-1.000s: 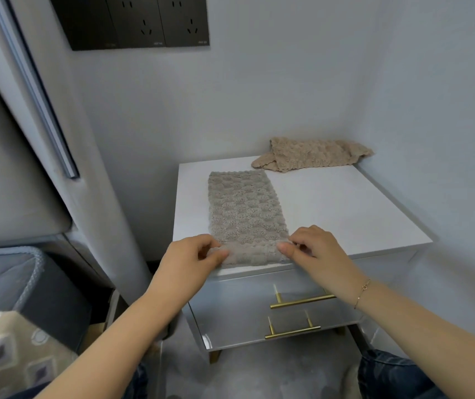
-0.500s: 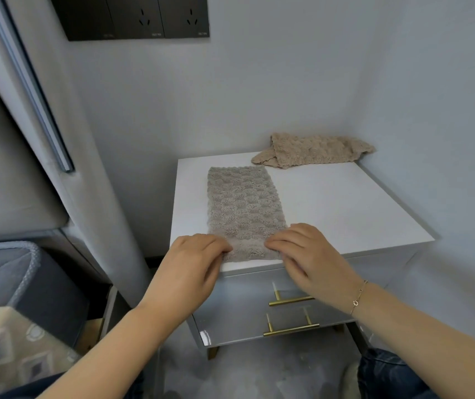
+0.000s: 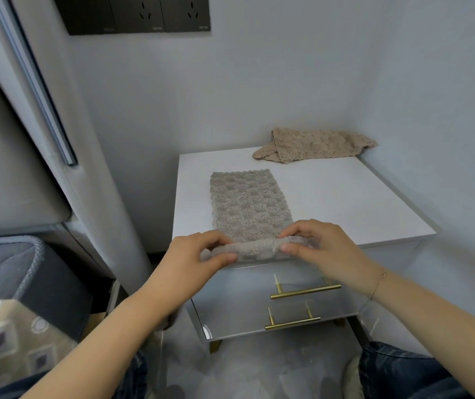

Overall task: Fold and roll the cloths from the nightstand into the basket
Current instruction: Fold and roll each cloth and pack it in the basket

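Observation:
A grey textured cloth (image 3: 247, 203) lies folded into a long strip on the white nightstand (image 3: 345, 203), running from its middle to the front edge. The near end is curled into a short roll at the front edge. My left hand (image 3: 193, 260) pinches the roll's left end and my right hand (image 3: 322, 249) pinches its right end, thumbs in front and fingers over the top. A beige cloth (image 3: 314, 144) lies crumpled at the back of the nightstand against the wall. At the far left stands a dark grey fabric basket (image 3: 14, 266).
The nightstand has two drawers with gold handles (image 3: 305, 292) below my hands. Walls close in behind and to the right. A grey padded bed frame (image 3: 66, 156) rises on the left. A patterned cushion (image 3: 8, 338) sits at the lower left. My knees in jeans are at the bottom.
My hands went from pressing flat on the cloth's near end to gripping it; the end is now turned over into a thicker roll at the nightstand's front edge.

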A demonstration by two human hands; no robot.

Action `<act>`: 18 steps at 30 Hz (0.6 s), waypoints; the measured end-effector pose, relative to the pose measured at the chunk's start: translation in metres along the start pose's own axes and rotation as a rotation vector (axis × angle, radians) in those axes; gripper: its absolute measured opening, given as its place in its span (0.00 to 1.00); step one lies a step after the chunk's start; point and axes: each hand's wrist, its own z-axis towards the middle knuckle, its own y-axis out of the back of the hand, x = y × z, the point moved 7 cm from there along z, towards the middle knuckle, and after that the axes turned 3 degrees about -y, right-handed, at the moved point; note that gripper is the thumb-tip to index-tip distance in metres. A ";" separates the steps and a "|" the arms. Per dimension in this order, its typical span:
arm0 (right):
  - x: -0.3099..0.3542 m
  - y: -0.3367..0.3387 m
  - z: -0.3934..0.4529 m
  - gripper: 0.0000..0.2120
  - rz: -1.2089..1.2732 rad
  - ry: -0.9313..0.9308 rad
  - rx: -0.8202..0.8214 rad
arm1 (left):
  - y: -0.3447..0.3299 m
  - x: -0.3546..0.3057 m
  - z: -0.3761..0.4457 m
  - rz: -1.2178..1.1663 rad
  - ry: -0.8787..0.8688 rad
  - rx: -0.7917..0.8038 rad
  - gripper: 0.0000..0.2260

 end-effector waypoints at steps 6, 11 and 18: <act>-0.001 0.000 0.016 0.07 -0.092 -0.034 -0.101 | -0.004 0.017 0.024 -0.130 0.264 -0.006 0.12; 0.023 0.000 0.015 0.04 -0.474 0.321 -0.302 | 0.001 0.015 0.024 0.041 0.222 -0.250 0.09; 0.015 -0.021 -0.003 0.14 -0.560 0.510 -0.081 | -0.009 -0.008 0.011 0.352 -0.418 -0.037 0.15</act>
